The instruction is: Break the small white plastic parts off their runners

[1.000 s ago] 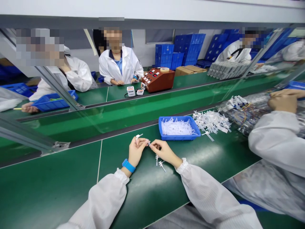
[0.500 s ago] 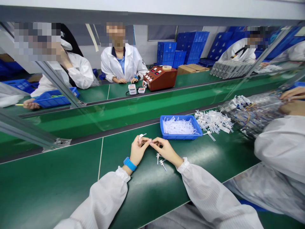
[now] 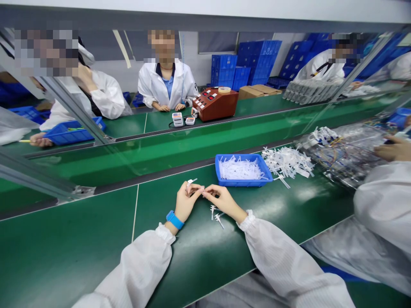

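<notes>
A blue wristband (image 3: 175, 220) circles the left wrist above the green worktop (image 3: 80, 239). The left hand (image 3: 185, 204) holds a small white plastic piece (image 3: 192, 181) among its fingers, one end sticking up past the knuckles, while its thumb and forefinger press together, touching the right hand's fingertips. Small white fittings (image 3: 218, 220) lie on the worktop just beside the right hand (image 3: 224, 201), whose grip is pinched together; anything between the meeting fingertips is too hidden to tell. Beyond it, a blue tray (image 3: 240, 184) holds translucent strips (image 3: 240, 170). Next comes a loose white pile (image 3: 285, 161), then clear plastic bags with wires (image 3: 349, 149), near another person's hand (image 3: 398, 149).
</notes>
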{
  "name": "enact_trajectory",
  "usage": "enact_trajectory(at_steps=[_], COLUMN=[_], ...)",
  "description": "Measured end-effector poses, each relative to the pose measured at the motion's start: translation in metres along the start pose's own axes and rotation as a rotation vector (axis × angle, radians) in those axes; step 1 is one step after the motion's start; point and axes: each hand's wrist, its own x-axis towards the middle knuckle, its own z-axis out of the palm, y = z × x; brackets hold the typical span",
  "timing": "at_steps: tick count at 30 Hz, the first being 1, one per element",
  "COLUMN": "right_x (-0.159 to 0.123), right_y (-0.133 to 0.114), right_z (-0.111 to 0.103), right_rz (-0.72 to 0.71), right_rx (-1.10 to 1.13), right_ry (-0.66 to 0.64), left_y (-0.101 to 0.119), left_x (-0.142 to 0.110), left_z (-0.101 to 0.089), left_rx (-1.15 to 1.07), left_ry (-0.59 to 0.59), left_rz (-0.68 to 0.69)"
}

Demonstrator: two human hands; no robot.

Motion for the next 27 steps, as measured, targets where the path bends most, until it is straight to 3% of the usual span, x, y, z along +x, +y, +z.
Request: enact_trajectory(at_steps=[27], right_x=[-0.0004], right_y=[0.0027], right_z=[0.0013], right_rz=[0.021], right_rx=[0.012], right_ry=[0.000], left_y=[0.0014], left_x=[0.0001], left_z=[0.0009], left_rx=[-0.009], left_ry=[-0.007], left_rz=[0.002])
